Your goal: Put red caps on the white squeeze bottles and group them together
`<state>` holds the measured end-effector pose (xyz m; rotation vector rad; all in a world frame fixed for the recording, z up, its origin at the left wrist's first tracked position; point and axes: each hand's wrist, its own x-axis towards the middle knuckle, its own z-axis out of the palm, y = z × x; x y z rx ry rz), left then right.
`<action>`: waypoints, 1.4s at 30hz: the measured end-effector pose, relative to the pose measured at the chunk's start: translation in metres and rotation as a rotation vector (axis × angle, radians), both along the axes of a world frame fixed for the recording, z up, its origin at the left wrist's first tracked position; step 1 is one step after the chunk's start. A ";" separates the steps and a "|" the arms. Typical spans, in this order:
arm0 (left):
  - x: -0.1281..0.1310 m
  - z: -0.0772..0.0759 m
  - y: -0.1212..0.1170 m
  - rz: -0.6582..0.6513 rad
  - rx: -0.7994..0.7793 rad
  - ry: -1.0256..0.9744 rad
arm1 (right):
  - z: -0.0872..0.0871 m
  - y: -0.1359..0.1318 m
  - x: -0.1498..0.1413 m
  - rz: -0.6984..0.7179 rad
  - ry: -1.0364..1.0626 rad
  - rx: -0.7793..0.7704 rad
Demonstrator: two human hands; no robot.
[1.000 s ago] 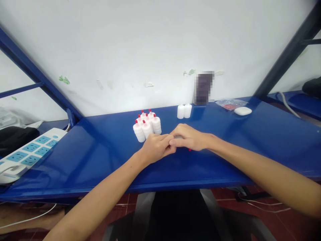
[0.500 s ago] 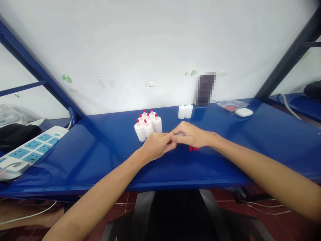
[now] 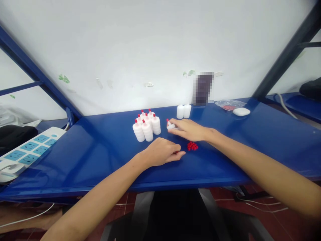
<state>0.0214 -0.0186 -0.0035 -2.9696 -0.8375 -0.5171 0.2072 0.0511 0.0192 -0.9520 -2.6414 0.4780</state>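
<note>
My right hand (image 3: pixel 187 129) is closed around a small white squeeze bottle (image 3: pixel 171 126). The bottle leans, its nozzle and red cap sticking out past my fingers; most of its body is hidden by the hand. My left hand (image 3: pixel 164 152) hovers low over the table, fingers bent and thumb slightly apart, with nothing visible in it. Just right of its thumb lies a small pile of red caps (image 3: pixel 192 146). Several white bottles with red-capped nozzles (image 3: pixel 147 130) stand grouped to the left of my right hand.
Two white bottles without red tips (image 3: pixel 184 111) stand near the wall. A pixelated dark panel (image 3: pixel 203 88) leans there. To the right lie a clear plastic bag (image 3: pixel 229 104) and a white rounded case (image 3: pixel 241 111). A power strip (image 3: pixel 32 149) is at the left of the blue table (image 3: pixel 105 157).
My hands were together over the table and have come apart. The right has shifted left with the red-tipped bottle; the left has dropped toward the red caps, now uncovered.
</note>
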 end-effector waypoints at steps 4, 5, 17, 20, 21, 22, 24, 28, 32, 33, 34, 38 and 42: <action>-0.002 -0.001 0.002 0.027 0.039 0.004 | -0.002 0.003 0.001 0.091 -0.053 0.027; -0.002 -0.002 0.003 0.031 0.045 0.006 | -0.002 0.004 0.002 0.102 -0.063 0.038; -0.007 -0.002 0.010 0.226 0.270 -0.193 | 0.013 0.000 0.010 -0.007 0.050 0.132; -0.006 -0.002 0.011 0.194 0.374 -0.306 | 0.015 -0.005 0.007 0.075 0.188 0.114; -0.006 -0.002 0.011 0.178 0.407 -0.342 | 0.015 -0.008 0.005 0.118 0.209 0.099; -0.006 -0.002 0.012 0.162 0.439 -0.374 | 0.014 -0.010 0.003 0.161 0.217 0.086; -0.006 -0.003 0.012 0.139 0.491 -0.409 | 0.013 -0.016 -0.003 0.229 0.206 0.079; -0.009 -0.004 0.012 0.104 0.512 -0.367 | 0.012 -0.025 -0.009 0.291 0.149 0.084; -0.010 -0.003 0.011 0.112 0.519 -0.322 | 0.012 -0.026 -0.008 0.271 0.144 0.096; -0.009 -0.004 0.011 0.111 0.527 -0.331 | 0.012 -0.025 -0.008 0.263 0.145 0.100; -0.009 -0.004 0.012 0.106 0.537 -0.347 | 0.012 -0.025 -0.007 0.260 0.141 0.098; -0.008 -0.004 0.014 0.078 0.557 -0.387 | 0.013 -0.024 -0.007 0.289 0.116 0.056; -0.007 -0.003 0.014 0.086 0.566 -0.363 | 0.015 -0.025 -0.007 0.292 0.102 0.014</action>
